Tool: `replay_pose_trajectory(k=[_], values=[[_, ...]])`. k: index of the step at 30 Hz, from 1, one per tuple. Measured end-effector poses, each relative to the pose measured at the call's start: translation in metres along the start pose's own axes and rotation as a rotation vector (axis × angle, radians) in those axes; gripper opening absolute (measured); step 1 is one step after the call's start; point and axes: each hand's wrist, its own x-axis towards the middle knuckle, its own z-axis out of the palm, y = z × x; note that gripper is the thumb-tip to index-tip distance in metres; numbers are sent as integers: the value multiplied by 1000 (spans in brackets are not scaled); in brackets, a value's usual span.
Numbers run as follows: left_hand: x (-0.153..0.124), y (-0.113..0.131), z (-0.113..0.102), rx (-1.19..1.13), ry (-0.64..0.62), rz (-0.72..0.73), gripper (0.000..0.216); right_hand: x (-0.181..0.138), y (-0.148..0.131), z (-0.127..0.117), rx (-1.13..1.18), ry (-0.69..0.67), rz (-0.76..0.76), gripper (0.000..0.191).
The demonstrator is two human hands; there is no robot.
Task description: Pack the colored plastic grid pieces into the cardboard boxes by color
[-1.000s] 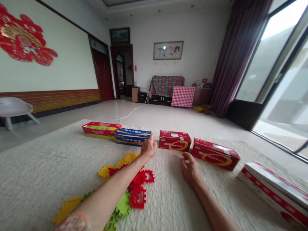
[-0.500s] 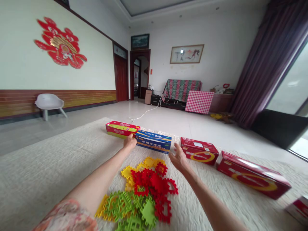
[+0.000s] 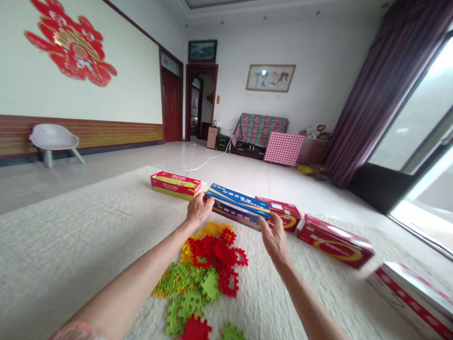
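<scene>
A long blue battery box (image 3: 238, 203) with white lettering and orange stripes is held between my two hands. My left hand (image 3: 200, 208) grips its left end, and my right hand (image 3: 275, 233) clasps its right end. The box looks tilted, its top face showing more toward me. Below it on the cream rug (image 3: 116, 245) lies a loose pile of notched plastic pieces: yellow pieces (image 3: 211, 229) at the back, red pieces (image 3: 217, 252) in the middle and green pieces (image 3: 187, 302) toward me.
A red and yellow-green box (image 3: 175, 185) sits left of the blue one. To the right stand a red box (image 3: 290, 217), partly hidden, a longer red box (image 3: 334, 241) and a white-and-red box (image 3: 414, 297). A white chair (image 3: 54, 140) stands by the left wall.
Both hands have closed on the blue box. It has shifted right and tipped, leaving a gap from the yellow-green box and now overlapping the nearest red box. The camera view has shifted.
</scene>
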Motion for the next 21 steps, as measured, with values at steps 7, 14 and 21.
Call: replay_pose_trajectory(k=[7,14,21], values=[[-120,51,9,-203,4,104,29,-80,-24,-112,-25,262,194,56],[-217,78,31,-325,-45,205,32,-142,-12,-197,1,367,314,55],[-246,67,46,-324,-141,245,39,-165,-2,-223,1,229,380,64]])
